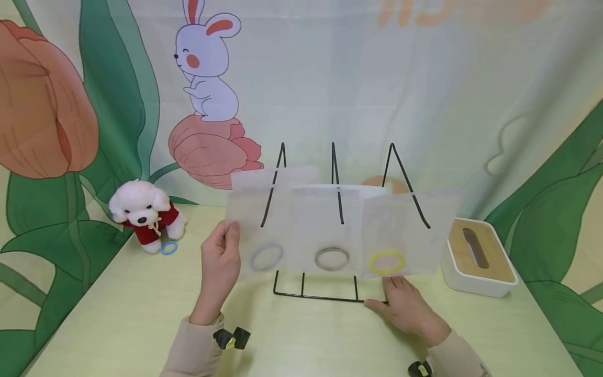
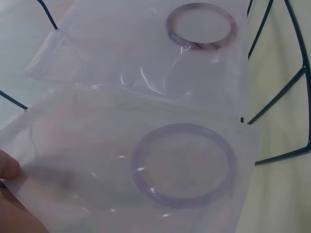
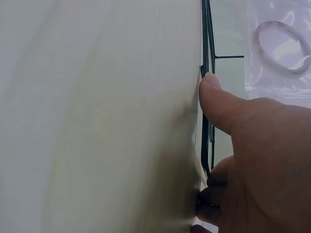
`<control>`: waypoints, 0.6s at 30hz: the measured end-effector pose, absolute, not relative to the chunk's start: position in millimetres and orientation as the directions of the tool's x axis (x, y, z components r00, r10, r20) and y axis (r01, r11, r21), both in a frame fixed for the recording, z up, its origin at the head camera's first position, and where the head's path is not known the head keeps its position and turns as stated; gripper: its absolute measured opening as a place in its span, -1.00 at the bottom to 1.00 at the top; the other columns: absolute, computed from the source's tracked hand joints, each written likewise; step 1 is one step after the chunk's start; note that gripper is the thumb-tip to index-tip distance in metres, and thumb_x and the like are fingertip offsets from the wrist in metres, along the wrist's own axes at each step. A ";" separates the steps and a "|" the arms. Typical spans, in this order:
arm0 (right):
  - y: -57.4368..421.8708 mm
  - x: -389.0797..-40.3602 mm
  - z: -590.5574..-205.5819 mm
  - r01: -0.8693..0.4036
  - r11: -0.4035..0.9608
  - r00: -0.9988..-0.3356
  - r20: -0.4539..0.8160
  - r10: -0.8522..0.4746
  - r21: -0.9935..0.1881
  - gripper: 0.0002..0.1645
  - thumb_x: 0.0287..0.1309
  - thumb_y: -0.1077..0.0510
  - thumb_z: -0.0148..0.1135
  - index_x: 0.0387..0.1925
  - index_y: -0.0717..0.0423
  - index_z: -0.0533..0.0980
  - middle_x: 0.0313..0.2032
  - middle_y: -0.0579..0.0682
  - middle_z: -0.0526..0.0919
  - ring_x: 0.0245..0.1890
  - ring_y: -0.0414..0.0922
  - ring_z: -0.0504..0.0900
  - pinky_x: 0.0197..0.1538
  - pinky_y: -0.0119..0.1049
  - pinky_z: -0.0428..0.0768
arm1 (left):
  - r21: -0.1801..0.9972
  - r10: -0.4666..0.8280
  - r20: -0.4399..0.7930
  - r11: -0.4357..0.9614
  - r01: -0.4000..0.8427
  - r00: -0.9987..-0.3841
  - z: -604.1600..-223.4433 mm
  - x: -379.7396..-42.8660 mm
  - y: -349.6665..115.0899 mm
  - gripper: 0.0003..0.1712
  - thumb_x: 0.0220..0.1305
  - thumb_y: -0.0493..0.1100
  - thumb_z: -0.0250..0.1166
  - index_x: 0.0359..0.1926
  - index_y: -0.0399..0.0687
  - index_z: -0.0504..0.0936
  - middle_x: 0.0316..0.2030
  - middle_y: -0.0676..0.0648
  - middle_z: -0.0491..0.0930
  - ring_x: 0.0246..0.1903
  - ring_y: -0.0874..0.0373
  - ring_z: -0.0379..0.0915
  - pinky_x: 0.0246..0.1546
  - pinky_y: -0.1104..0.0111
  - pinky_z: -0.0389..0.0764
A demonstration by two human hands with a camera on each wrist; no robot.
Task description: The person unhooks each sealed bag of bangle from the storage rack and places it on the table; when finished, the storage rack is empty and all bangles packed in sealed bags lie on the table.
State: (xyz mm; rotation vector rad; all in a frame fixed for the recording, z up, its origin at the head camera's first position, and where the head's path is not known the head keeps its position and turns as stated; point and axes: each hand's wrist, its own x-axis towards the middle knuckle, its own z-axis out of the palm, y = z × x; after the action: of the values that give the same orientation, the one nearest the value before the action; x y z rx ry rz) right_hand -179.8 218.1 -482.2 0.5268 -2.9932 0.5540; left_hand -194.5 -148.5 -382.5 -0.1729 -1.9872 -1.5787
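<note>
A black wire display rack (image 1: 330,299) stands on the table with three clear plastic bags hung on its prongs. The left bag (image 1: 242,209) holds a pale lilac bangle (image 1: 252,260), the middle bag (image 1: 313,220) a greyish-brown bangle (image 1: 332,269), the right bag (image 1: 433,246) a yellow bangle (image 1: 387,272). My left hand (image 1: 221,264) pinches the left bag's outer edge between thumb and fingers. Down at the rack's front right base corner, my right hand (image 1: 406,308) grips the wire, the thumb (image 3: 218,104) against it; some fingers are partly hidden.
At the left back sits a white plush dog (image 1: 141,207) in red clothing, with a light blue ring (image 1: 163,250) by its feet. A white tissue box (image 1: 471,283) with a wooden lid stands on the right. A printed curtain (image 1: 301,78) hangs behind.
</note>
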 end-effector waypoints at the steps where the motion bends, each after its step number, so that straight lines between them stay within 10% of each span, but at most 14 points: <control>1: 218.4 -180.1 -483.2 -0.343 0.876 -0.939 0.115 -0.324 -0.338 -0.02 0.24 -0.22 0.21 0.29 0.54 0.19 0.21 0.45 0.34 0.23 0.34 0.33 0.19 0.24 0.31 | 0.852 -0.257 0.510 0.286 0.440 -0.821 -381.3 -193.5 -148.2 -0.59 0.50 -0.16 0.03 -0.55 -0.20 0.32 -0.64 -0.03 0.09 -0.60 0.15 0.05 -0.59 0.38 0.10; 18: 216.2 -178.3 -478.0 -0.315 0.891 -0.948 0.059 -0.313 -0.328 0.04 0.27 -0.24 0.16 0.31 0.60 0.13 0.27 0.50 0.26 0.29 0.37 0.23 0.27 0.25 0.23 | 0.848 -0.300 0.520 0.291 0.442 -0.800 -350.7 -166.4 -140.7 -0.67 0.45 -0.29 0.07 -0.49 -0.41 0.42 -0.65 0.01 0.11 -0.56 0.21 0.12 -0.53 0.43 0.17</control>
State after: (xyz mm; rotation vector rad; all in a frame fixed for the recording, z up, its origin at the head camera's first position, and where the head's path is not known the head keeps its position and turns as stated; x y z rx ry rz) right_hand -178.3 216.2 -478.0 0.5066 -3.0499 0.5296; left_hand -166.4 -140.7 -350.7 -0.1269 -1.9526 -1.5652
